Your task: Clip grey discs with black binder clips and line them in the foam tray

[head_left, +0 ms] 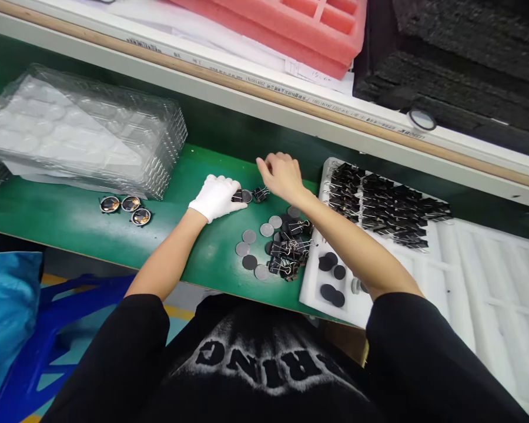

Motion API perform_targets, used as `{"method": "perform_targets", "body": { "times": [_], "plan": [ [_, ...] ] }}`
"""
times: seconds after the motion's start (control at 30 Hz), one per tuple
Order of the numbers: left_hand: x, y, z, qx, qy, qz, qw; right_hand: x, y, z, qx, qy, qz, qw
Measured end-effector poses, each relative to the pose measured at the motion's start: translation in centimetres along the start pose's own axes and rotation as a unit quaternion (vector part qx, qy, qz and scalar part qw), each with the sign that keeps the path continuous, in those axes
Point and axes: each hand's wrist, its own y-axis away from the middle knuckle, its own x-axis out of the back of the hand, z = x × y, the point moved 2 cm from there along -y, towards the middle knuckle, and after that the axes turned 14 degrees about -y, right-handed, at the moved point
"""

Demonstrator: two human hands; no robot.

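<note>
My left hand (pixel 217 198), in a white glove, rests low over the green table with its thumb and fingers around a black binder clip (pixel 237 196). A grey disc (pixel 246 196) lies against that clip at the fingertips. Bare and raised a little farther right is my right hand (pixel 283 175), its thumb apart from the bent fingers and nothing visible in it. Just below it, another binder clip (pixel 260 194) lies on the table. Closer to my body are loose grey discs (pixel 248 237) and a heap of black binder clips (pixel 288 252).
Stacked clear plastic trays (pixel 92 129) and several round shiny rimmed pieces (pixel 131 204) occupy the left. On the right, white foam (pixel 311 282) bears rows of binder clips (pixel 379 202) and black discs (pixel 334 295). A ledge (pixel 247 82) with pink foam (pixel 326 35) runs behind.
</note>
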Motion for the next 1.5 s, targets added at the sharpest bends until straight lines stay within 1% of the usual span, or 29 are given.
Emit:
{"method": "perform_targets", "body": {
  "times": [0.07, 0.1, 0.17, 0.23, 0.33, 0.4, 0.47, 0.53, 0.73, 0.9, 1.07, 1.2, 1.27, 1.33, 1.4, 1.47, 1.5],
  "plan": [
    [0.0, 0.1, 0.2, 0.012, -0.002, 0.010, 1.000, -1.9, -1.6, 0.1, 0.004, -0.025, -0.028, 0.999],
    [-0.1, 0.1, 0.4, 0.016, -0.003, 0.014, 1.000, -3.0, -2.3, 0.4, -0.008, -0.032, -0.050, 0.998],
    [-0.3, 0.2, 0.6, 0.020, 0.000, 0.019, 1.000, -5.0, -3.2, 1.4, -0.057, -0.047, -0.085, 0.994],
    [-0.6, 0.3, 0.8, 0.026, 0.012, 0.019, 0.999, -6.3, -3.6, 2.7, -0.096, -0.064, -0.078, 0.990],
    [-0.8, 0.4, 0.9, 0.045, 0.045, 0.022, 0.998, -7.1, -3.7, 4.4, -0.116, -0.076, -0.024, 0.990],
    [-0.9, 0.4, 1.0, 0.056, 0.060, 0.022, 0.996, -7.2, -3.7, 5.1, -0.137, -0.077, -0.005, 0.988],
    [-1.0, 0.5, 1.2, 0.061, 0.064, 0.020, 0.996, -7.3, -3.6, 5.6, -0.163, -0.080, -0.002, 0.983],
    [-1.0, 0.4, 1.4, 0.064, 0.066, 0.018, 0.996, -7.4, -3.6, 5.8, -0.172, -0.085, 0.002, 0.982],
    [-0.8, -0.3, 2.5, 0.072, 0.063, 0.013, 0.995, -8.1, -3.7, 6.7, -0.173, -0.094, 0.029, 0.980],
    [-0.8, -0.4, 2.8, 0.077, 0.059, 0.012, 0.995, -8.5, -3.9, 7.3, -0.162, -0.097, 0.043, 0.981],
    [-0.5, -0.5, 3.0, 0.071, 0.055, 0.010, 0.996, -8.5, -4.0, 7.6, -0.173, -0.080, 0.038, 0.981],
    [-0.5, -0.7, 3.3, 0.073, 0.065, 0.005, 0.995, -8.7, -4.0, 7.6, -0.169, -0.094, 0.047, 0.980],
    [-0.7, -0.9, 3.4, 0.073, 0.067, 0.005, 0.995, -8.7, -3.9, 7.2, -0.169, -0.100, 0.050, 0.979],
    [-0.7, -0.9, 3.4, 0.069, 0.063, 0.007, 0.996, -8.3, -3.8, 6.4, -0.181, -0.102, 0.054, 0.977],
    [-0.5, -0.8, 3.1, 0.067, 0.063, 0.012, 0.996, -7.2, -3.6, 5.2, -0.199, -0.116, 0.061, 0.971],
    [-0.1, -0.4, 2.4, 0.073, 0.101, 0.012, 0.992, -5.4, -3.3, 4.0, -0.193, -0.182, 0.044, 0.963],
    [0.2, -0.2, 1.9, 0.079, 0.142, 0.007, 0.987, -4.3, -3.0, 3.4, -0.170, -0.239, 0.014, 0.956]
  ]
}}
